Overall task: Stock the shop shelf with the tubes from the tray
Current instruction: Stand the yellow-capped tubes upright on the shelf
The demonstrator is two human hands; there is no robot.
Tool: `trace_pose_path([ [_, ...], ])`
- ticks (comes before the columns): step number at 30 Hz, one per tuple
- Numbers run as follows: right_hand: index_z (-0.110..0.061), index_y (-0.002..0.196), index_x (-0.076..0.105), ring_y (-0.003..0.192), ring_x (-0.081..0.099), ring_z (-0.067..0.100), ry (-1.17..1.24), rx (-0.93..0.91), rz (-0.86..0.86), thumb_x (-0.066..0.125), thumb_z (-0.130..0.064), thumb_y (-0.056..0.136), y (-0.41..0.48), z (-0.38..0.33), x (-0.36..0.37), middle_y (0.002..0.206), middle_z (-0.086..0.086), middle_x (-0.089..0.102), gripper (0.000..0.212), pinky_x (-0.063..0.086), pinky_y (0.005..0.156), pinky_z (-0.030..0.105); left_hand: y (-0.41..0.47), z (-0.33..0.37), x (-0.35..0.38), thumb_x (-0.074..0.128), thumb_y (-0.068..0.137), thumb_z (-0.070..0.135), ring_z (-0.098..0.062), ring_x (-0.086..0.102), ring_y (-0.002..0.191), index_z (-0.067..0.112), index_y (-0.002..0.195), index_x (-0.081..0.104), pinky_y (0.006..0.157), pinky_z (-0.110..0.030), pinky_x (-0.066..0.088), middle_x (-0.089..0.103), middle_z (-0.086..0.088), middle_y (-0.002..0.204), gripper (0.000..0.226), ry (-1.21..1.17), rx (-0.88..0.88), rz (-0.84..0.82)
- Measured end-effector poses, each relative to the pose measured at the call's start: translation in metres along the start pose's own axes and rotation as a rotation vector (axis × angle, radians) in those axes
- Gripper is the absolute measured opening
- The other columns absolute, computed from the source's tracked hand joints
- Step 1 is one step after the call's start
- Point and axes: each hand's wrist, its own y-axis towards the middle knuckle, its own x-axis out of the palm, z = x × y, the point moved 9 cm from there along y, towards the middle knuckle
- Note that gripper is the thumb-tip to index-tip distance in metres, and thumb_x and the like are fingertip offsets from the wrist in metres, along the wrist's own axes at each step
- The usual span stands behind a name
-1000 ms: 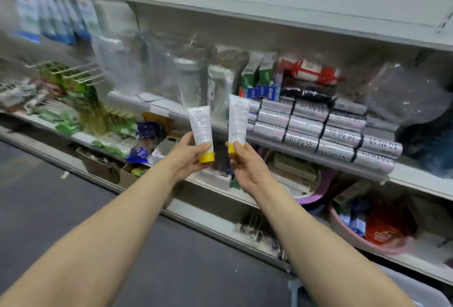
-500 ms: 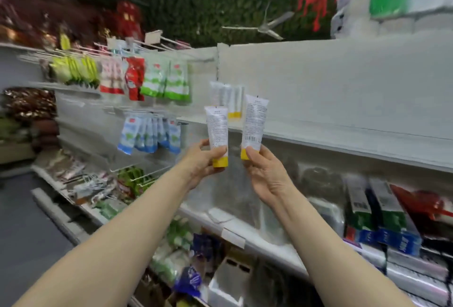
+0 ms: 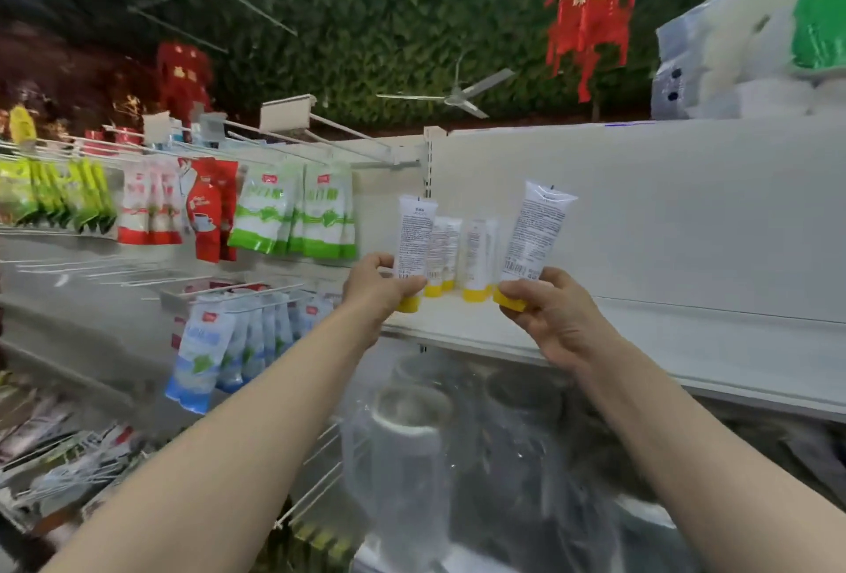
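My left hand (image 3: 377, 286) pinches a white tube with a yellow cap (image 3: 413, 239) near its cap end, held upright. A second white tube with a yellow cap (image 3: 533, 236) is gripped at the cap by my right hand (image 3: 551, 321) and leans slightly right. Both are raised in front of the white upper shelf (image 3: 641, 343). Between them, several like tubes (image 3: 462, 252) stand cap-down at the shelf's left end against the back panel. The tray is out of view.
Hanging packets in green, red and blue (image 3: 293, 211) fill wire hooks to the left. Clear plastic-wrapped jars (image 3: 412, 449) stand on the shelf below. Wrapped paper rolls (image 3: 751, 50) sit on top of the unit at the upper right.
Both hands have risen with their tubes from the lower shelf to the upper shelf level and moved apart. The tubes standing on the shelf now show between them.
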Motion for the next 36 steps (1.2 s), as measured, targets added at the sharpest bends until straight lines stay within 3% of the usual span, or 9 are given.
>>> trace_pose_path([
  [3, 0.002, 0.122, 0.054, 0.084, 0.07, 0.022, -0.087, 0.005, 0.133, 0.072, 0.009, 0.076, 0.028, 0.006, -0.002, 0.112, 0.016, 0.069, 0.05, 0.058, 0.071, 0.031, 0.046, -0.013, 0.007, 0.087, 0.068, 0.018, -0.021, 0.069, 0.086, 0.017, 0.1, 0.06, 0.076, -0.033, 0.055, 0.072, -0.005, 0.098, 0.043, 0.05, 0.014, -0.072],
  [7, -0.008, 0.118, 0.057, 0.096, 0.069, 0.026, -0.196, 0.011, 0.284, 0.07, 0.014, 0.076, 0.057, 0.013, -0.006, 0.11, 0.012, 0.07, 0.049, 0.059, 0.075, 0.035, 0.089, -0.026, 0.022, 0.086, 0.067, 0.02, -0.017, 0.067, 0.086, 0.02, 0.094, 0.058, 0.061, -0.026, 0.046, 0.069, -0.001, 0.094, 0.039, 0.143, 0.037, -0.172],
  [9, -0.01, 0.114, 0.061, 0.101, 0.067, 0.028, -0.237, 0.041, 0.341, 0.07, 0.014, 0.076, 0.071, 0.019, -0.012, 0.109, 0.01, 0.07, 0.046, 0.058, 0.076, 0.036, 0.104, -0.035, 0.027, 0.087, 0.066, 0.02, -0.017, 0.065, 0.086, 0.023, 0.087, 0.056, 0.061, -0.025, 0.046, 0.069, 0.001, 0.093, 0.037, 0.156, 0.027, -0.195],
  [13, -0.01, 0.102, 0.061, 0.096, 0.063, 0.026, -0.258, 0.108, 0.423, 0.069, 0.009, 0.08, 0.093, 0.028, -0.022, 0.106, 0.011, 0.065, 0.031, 0.056, 0.073, 0.037, 0.125, -0.049, 0.035, 0.087, 0.067, 0.023, -0.014, 0.061, 0.085, 0.026, 0.085, 0.054, 0.062, -0.025, 0.045, 0.064, 0.008, 0.091, 0.038, 0.196, 0.007, -0.247],
  [16, -0.01, 0.09, 0.057, 0.092, 0.059, 0.028, -0.267, 0.116, 0.465, 0.067, 0.008, 0.081, 0.109, 0.031, -0.027, 0.098, 0.011, 0.059, 0.022, 0.056, 0.08, 0.039, 0.135, -0.056, 0.039, 0.088, 0.067, 0.025, -0.015, 0.06, 0.086, 0.026, 0.088, 0.053, 0.071, -0.027, 0.047, 0.061, 0.009, 0.09, 0.041, 0.196, 0.003, -0.267],
  [20, -0.01, 0.106, 0.06, 0.101, 0.062, 0.03, -0.4, 0.103, 0.457, 0.069, 0.006, 0.078, 0.132, 0.033, -0.033, 0.111, 0.01, 0.063, 0.033, 0.055, 0.078, 0.038, 0.141, -0.061, 0.045, 0.089, 0.065, 0.024, -0.009, 0.061, 0.079, 0.022, 0.095, 0.055, 0.067, -0.027, 0.047, 0.064, 0.006, 0.091, 0.045, 0.181, 0.022, -0.286],
  [25, -0.016, 0.105, 0.065, 0.101, 0.064, 0.028, -0.696, 0.097, 0.505, 0.078, -0.005, 0.07, 0.151, 0.029, -0.044, 0.109, 0.006, 0.068, 0.039, 0.056, 0.081, 0.039, 0.144, -0.067, 0.048, 0.089, 0.066, 0.031, -0.018, 0.063, 0.09, 0.019, 0.102, 0.055, 0.081, -0.035, 0.053, 0.064, 0.002, 0.097, 0.051, 0.234, 0.034, -0.28],
  [31, -0.016, 0.104, 0.069, 0.099, 0.064, 0.023, -1.016, 0.125, 0.561, 0.088, -0.026, 0.061, 0.173, 0.025, -0.057, 0.105, 0.003, 0.07, 0.049, 0.054, 0.091, 0.035, 0.145, -0.071, 0.052, 0.088, 0.067, 0.033, -0.018, 0.063, 0.091, 0.018, 0.101, 0.057, 0.078, -0.031, 0.05, 0.067, 0.0, 0.1, 0.049, 0.246, 0.049, -0.278],
  [36, -0.017, 0.102, 0.066, 0.102, 0.061, 0.024, -1.18, 0.18, 0.605, 0.085, -0.039, 0.065, 0.184, 0.027, -0.059, 0.104, 0.004, 0.067, 0.047, 0.054, 0.083, 0.029, 0.145, -0.069, 0.052, 0.088, 0.068, 0.033, -0.017, 0.064, 0.091, 0.023, 0.092, 0.054, 0.079, -0.031, 0.051, 0.066, 0.003, 0.097, 0.043, 0.244, 0.06, -0.287],
])
